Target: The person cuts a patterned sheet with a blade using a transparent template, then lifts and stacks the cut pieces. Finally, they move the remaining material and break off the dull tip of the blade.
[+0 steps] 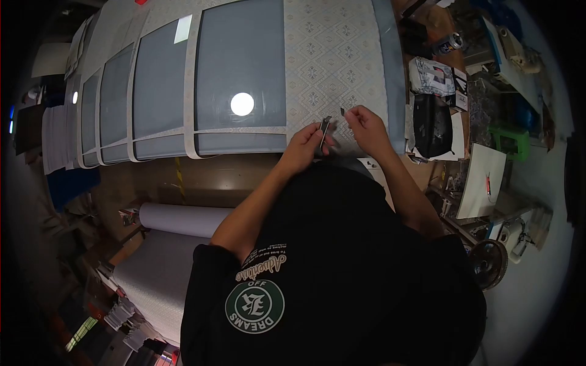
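My left hand (300,149) is closed around a slim metal-edged cutter knife (323,131), its tip pointing away from me. Just right of it, my right hand (368,130) pinches a small dark piece (343,112) that looks like a bit of blade. The piece and the knife tip are a short gap apart. Both hands are over the near edge of a patterned pale fabric (332,55) spread on the table.
Left of the fabric lie grey-blue panels (241,61) framed by pale strips. A black case (432,125), a can (448,44) and a patterned pouch (431,76) lie to the right. Behind me are a fabric roll (177,219) and a fan (488,264).
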{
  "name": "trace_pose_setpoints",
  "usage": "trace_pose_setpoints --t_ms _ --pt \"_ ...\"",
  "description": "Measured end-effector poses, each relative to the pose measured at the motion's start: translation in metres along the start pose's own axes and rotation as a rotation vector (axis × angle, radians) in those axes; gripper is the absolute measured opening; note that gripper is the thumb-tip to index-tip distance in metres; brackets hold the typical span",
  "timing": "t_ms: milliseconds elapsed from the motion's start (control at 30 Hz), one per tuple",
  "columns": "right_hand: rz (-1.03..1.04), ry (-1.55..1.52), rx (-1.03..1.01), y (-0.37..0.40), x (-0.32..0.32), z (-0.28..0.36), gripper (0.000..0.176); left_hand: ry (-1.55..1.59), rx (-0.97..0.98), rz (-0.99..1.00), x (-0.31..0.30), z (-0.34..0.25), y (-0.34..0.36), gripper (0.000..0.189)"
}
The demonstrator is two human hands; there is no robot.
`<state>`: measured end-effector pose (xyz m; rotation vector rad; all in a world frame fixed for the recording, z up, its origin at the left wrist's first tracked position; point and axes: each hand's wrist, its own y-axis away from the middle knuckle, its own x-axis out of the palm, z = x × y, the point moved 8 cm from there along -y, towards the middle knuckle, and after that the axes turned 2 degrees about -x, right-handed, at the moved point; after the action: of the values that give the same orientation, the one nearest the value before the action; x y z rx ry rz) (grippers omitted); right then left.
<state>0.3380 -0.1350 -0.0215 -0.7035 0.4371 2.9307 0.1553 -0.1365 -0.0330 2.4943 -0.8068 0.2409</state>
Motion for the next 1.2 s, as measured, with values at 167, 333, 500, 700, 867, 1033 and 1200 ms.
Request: trace_pose_setpoints --t_ms 167,333,500,700,867,1033,1200 --pt "0.109 -0.434 -0.009 0.005 0.028 0.014 0.017 0.016 0.014 0.072 0.006 0.002 -0.002 0.03" --pt "0.066 -0.361 0.137 -0.005 0.008 -0.016 0.018 0.017 -0.014 0.097 0.01 -0.002 0.002 0.03" --pt "-0.09 0.259 -0.034 -0.013 -0.036 -0.016 0.019 -0.005 -0.003 0.013 -0.004 0.004 0.001 0.032" --pt "-0.03 0.397 -0.178 -0.017 -0.011 0.032 0.021 -0.001 -0.001 0.003 -0.008 0.001 0.0 0.035" --pt "0.034 0.545 -0.104 -0.025 0.004 0.032 0.021 -0.008 -0.007 -0.007 -0.01 -0.002 0.002 0.035" --pt "0.083 0.521 -0.06 -0.027 0.008 0.032 0.018 0.006 -0.01 -0.03 -0.014 0.0 0.005 0.035" --pt "0.062 0.376 -0.105 -0.029 0.007 0.028 0.015 0.027 0.001 -0.04 -0.016 0.001 0.006 0.035"
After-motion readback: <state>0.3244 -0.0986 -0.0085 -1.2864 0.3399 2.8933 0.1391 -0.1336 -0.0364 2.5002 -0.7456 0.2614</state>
